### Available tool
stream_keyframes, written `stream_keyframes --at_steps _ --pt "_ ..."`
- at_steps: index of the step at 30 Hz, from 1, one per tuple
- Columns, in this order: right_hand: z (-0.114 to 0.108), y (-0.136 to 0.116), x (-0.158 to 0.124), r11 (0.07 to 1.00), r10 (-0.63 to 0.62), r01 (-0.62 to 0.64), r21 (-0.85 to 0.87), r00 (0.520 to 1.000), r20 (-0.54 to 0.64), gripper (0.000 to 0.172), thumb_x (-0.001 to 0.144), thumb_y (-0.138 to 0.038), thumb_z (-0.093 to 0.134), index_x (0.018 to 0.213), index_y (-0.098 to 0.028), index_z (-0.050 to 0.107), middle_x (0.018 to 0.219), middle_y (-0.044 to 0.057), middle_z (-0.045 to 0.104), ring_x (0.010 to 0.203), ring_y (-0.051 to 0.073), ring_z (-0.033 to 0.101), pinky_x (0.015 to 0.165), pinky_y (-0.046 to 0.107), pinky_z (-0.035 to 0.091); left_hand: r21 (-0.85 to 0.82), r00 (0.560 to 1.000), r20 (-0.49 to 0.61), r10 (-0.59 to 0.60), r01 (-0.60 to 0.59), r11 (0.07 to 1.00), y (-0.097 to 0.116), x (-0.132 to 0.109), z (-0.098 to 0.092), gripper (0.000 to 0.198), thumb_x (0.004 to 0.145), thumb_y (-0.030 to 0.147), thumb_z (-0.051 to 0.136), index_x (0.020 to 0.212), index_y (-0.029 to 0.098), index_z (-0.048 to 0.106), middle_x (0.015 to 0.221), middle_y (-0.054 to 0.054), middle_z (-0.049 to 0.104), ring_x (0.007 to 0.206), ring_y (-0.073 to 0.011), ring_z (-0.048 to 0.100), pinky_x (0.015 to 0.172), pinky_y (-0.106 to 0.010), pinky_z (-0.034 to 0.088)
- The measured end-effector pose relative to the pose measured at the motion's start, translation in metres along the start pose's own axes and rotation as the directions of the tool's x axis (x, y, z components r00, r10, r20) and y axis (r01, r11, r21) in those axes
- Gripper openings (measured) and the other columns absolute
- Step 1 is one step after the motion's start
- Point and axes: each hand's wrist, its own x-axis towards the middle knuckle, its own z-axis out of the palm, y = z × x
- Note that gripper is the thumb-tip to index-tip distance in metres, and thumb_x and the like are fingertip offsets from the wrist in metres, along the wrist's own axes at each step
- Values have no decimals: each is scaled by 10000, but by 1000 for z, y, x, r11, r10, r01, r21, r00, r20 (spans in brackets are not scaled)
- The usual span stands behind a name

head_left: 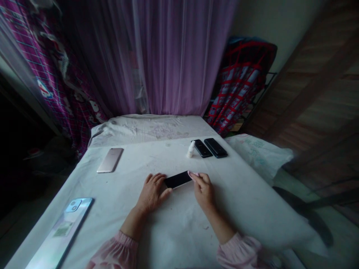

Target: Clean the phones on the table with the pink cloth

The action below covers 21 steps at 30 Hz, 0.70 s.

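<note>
A black smartphone (178, 179) lies flat on the white-covered table (134, 220), held at both ends. My left hand (153, 192) grips its left end with the thumb along the edge. My right hand (203, 188) pinches its right end between the fingertips. Beyond them, a small white spray bottle (190, 149) stands beside a pair of dark phones (209, 148). A rose-gold phone (110, 160) lies face up to the left. A larger phone with a pale blue back (60, 233) lies near the left edge, its camera bump showing.
The table's left edge drops to a dark floor. A rumpled white cloth (146, 130) covers the far end, with a sheer purple curtain (174, 56) behind. A white cloth (258, 157) and wooden panelling (316, 104) lie to the right, and a red-patterned fabric (238, 86) hangs beyond.
</note>
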Motion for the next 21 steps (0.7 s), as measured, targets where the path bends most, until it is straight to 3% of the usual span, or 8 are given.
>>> stream_keyframes --at_steps 4,8,11,14,19,21 --pt "9 -23 -3 997 -52 55 -45 997 58 358 949 -173 387 1156 -225 674 999 99 578 945 180 633 837 313 553 15 1000 -29 -5 5 1000 1 2 2 511 903 580 458 1208 185 567 1242 -123 627 1211 -289 529 1075 -545 282" --pt "21 -56 -13 988 -157 156 19 973 169 370 957 -153 381 1216 -229 634 1008 104 580 962 175 622 852 307 547 33 999 -51 9 -7 999 1 1 4 504 906 577 460 1200 183 566 1226 -126 634 1198 -291 535 1065 -549 284" --pt "23 -65 -16 984 -179 176 34 964 197 375 958 -151 386 1240 -241 616 1022 102 582 973 174 619 853 304 548 34 998 -65 12 -10 999 1 0 6 463 921 550 451 1189 190 567 1219 -123 635 1198 -284 535 1068 -550 276" --pt "16 -48 -12 987 -160 161 5 974 160 379 960 -150 374 1226 -246 628 1025 101 583 987 176 620 871 314 545 11 998 -58 7 -7 1000 0 -1 7 445 931 532 443 1192 191 560 1223 -117 628 1203 -279 528 1077 -558 260" --pt "3 -4 -3 994 -45 45 -100 999 4 359 944 -180 395 1156 -245 677 989 96 579 935 185 629 839 327 549 -25 999 -37 1 -2 1000 -2 -1 8 429 939 501 434 1212 187 538 1246 -126 607 1232 -280 502 1089 -584 224" --pt "2 5 -3 996 -21 22 -85 1000 4 361 935 -176 401 1151 -253 681 977 90 579 917 178 632 834 316 548 -29 999 -33 5 -6 1000 -3 -1 8 458 914 514 474 1224 181 526 1252 -134 600 1236 -291 497 1085 -597 223"
